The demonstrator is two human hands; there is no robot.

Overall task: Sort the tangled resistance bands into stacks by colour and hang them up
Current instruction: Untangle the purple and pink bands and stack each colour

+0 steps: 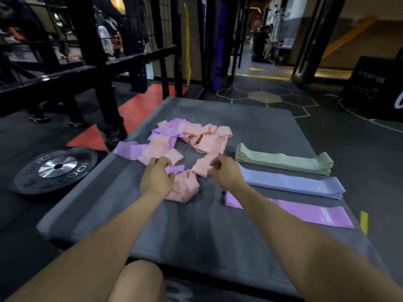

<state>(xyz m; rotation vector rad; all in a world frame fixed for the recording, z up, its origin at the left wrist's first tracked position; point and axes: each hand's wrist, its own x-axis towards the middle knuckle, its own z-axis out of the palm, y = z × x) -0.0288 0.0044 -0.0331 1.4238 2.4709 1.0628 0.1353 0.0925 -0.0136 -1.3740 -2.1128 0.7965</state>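
A tangle of peach and purple resistance bands [196,136] lies in the middle of the grey mat [196,232]. My left hand [156,177] grips a purple band [175,170] at the near edge of the tangle, above a bunched peach band [185,188]. My right hand [224,168] pinches the end of a peach band [201,166]. To the right lie three flat stacks: green [283,162], blue-lilac [292,184] and pink-purple [305,212].
A black weight plate [54,168] lies on the floor to the left of the mat. A black rack frame [93,68] stands behind it. A yellow band [187,44] hangs on the mesh wall. A black box [375,88] stands far right. A person crouches far back.
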